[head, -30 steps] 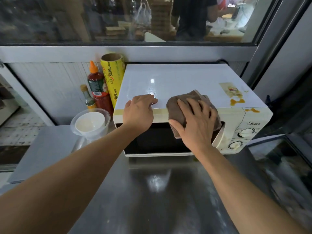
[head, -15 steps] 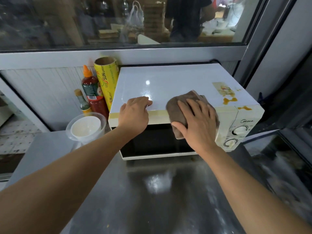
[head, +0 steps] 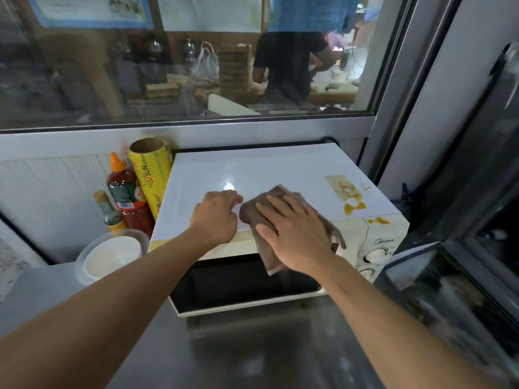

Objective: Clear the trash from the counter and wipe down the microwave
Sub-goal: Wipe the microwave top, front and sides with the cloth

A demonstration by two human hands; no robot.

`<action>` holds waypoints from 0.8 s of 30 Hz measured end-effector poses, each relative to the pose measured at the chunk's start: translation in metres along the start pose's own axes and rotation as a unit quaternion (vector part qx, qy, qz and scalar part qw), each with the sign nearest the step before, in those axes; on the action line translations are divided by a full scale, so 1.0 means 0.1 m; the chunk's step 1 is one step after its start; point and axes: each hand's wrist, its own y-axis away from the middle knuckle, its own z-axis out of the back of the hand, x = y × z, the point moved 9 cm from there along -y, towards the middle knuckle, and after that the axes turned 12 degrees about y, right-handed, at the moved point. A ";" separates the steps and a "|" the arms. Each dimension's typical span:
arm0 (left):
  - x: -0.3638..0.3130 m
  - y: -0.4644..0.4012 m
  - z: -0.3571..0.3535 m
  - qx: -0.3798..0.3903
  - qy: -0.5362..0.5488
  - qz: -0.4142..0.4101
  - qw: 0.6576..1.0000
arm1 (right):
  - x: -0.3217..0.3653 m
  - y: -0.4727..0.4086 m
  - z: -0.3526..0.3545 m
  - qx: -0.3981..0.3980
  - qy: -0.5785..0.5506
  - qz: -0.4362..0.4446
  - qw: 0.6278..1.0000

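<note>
White microwave [head: 269, 175] stands on steel desk [head: 252, 355], back against wall under window. Brown cloth [head: 254, 211] lies over front top edge, hangs partly over door. Right hand [head: 297, 234] presses flat on cloth, fingers straight and spread. Left hand [head: 216, 217] rests on top edge just beside cloth, fingers loosely bent, holds nothing. Orange stains [head: 354, 207] on right front corner (near sticker). Left of microwave: yellow wrap roll [head: 151, 175], red sauce bottle [head: 126, 195], small bottle [head: 108, 210], plastic bowl [head: 112, 255].

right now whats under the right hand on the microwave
A brown cloth lies under the right hand, pressed flat on the microwave top's front edge and hanging over the door. The surface beneath the cloth is covered, so any dirt there can't be seen.
</note>
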 end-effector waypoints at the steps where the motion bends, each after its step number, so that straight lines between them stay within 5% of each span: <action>1: 0.00 -0.03 -0.01 0.005 -0.001 0.009 1.000 | -0.15 -0.03 -0.05 0.018 -0.009 -0.013 1.000; 6: -0.02 -0.14 -0.07 0.015 -0.011 0.013 1.000 | -0.90 -0.14 -0.27 0.093 0.005 -0.134 0.987; 14: 0.09 -0.20 0.01 0.004 0.095 -0.010 0.995 | 0.08 -0.40 -0.17 0.094 -0.034 -0.032 0.994; 20: 0.18 -0.23 0.02 0.066 0.033 -0.013 0.997 | -0.64 -0.31 -0.29 0.131 0.000 -0.188 0.973; 24: 0.26 -0.32 0.06 0.051 0.035 0.027 0.998 | -0.42 -0.36 -0.26 0.135 0.010 -0.190 0.972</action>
